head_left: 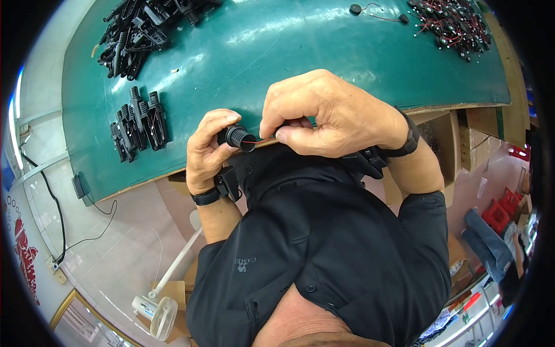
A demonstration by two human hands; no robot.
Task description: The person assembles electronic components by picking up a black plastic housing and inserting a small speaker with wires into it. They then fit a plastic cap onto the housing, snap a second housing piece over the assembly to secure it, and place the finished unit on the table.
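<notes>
My left hand point(209, 141) is closed round a black plastic housing point(238, 137) with a ribbed, tube-like end. The tube's round open mouth faces right, toward my other hand. Thin red wire point(264, 139) runs from that mouth to the fingertips of my right hand point(318, 118). Thumb and forefinger there are pinched on the wire's end. A small dark part shows between those fingers, mostly hidden. Both hands are just above the table's near edge, close to my body.
On the green table point(231, 63), a group of black ribbed housings point(139, 124) lies at left, with a larger heap point(136, 37) behind. Several small round black wired components point(454, 26) are piled at far right; two point(378, 13) lie apart. A white fan point(159, 312) stands lower left.
</notes>
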